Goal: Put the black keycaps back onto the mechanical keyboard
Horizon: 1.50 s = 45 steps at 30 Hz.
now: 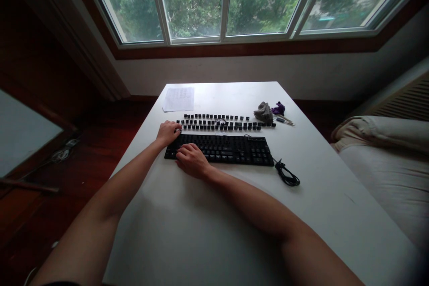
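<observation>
A black keyboard (231, 151) lies on the white table, with part of its key area looking bare of caps. My left hand (167, 132) is at its far left corner, beside the left end of the loose keycaps (214, 127). Thumb and fingers close around a small dark spot that I cannot make out. Over the near left part of the keyboard rests my right hand (192, 161), fingers bent and drawn together at the keys. Whatever is under those fingertips is hidden. The loose black keycaps stand in rows just behind the keyboard.
A grey cloth (263, 111) and a purple cloth (278, 108) lie at the back right, with thin tools (284, 120) beside them. The coiled cable (288, 175) sits right of the keyboard. Paper sheets (179, 99) lie back left. A pale sofa (385, 165) stands right of the table.
</observation>
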### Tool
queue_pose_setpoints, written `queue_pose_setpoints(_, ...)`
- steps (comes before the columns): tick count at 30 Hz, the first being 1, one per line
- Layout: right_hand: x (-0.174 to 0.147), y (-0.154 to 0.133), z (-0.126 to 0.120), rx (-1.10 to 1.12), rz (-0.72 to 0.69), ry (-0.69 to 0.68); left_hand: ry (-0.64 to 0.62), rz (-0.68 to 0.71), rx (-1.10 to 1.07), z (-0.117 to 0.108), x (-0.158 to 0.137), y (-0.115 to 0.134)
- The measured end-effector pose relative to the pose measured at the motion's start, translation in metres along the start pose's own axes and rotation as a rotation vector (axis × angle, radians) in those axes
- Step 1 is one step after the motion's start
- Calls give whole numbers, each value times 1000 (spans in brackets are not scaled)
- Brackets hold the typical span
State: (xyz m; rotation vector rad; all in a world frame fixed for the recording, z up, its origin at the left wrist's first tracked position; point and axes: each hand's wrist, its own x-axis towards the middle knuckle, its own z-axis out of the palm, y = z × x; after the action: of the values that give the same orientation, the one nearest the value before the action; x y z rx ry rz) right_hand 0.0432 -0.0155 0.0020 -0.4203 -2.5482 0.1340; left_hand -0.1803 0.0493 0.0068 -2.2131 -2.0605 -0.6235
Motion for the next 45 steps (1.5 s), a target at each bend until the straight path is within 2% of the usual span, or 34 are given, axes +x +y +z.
queue_pose_setpoints(5, -2, -8, -3, 48, -267, -64, -35, -9, 33, 1, 5, -3)
queue_pose_setpoints(8, -3, -13, -3, 46, -321, -132, -28, -34, 43, 1, 7, -5)
queue_pose_setpoints(12, -4, -9, -1, 50, -297, -141, -15, -52, 40, 2, 9, -6)
queue_pose_setpoints(19, -6, -4, 0, 53, -277, -169, -85, 6, 84, -2, 16, -4)
queue_pose_setpoints(33, -7, -2, 2, 73, -294, -131, -207, 76, 36, -11, 24, -7)
queue_pose_setpoints(36, -8, -1, 2, 75, -288, -123, -180, 86, 22, -14, 23, -4)
queue_pose_setpoints(41, -9, 3, 5, 88, -276, -129, -58, 77, -55, -26, 15, 3)
queue_pose_setpoints(45, -10, 3, 6, 106, -266, -119, -113, 92, -145, -41, 2, 1)
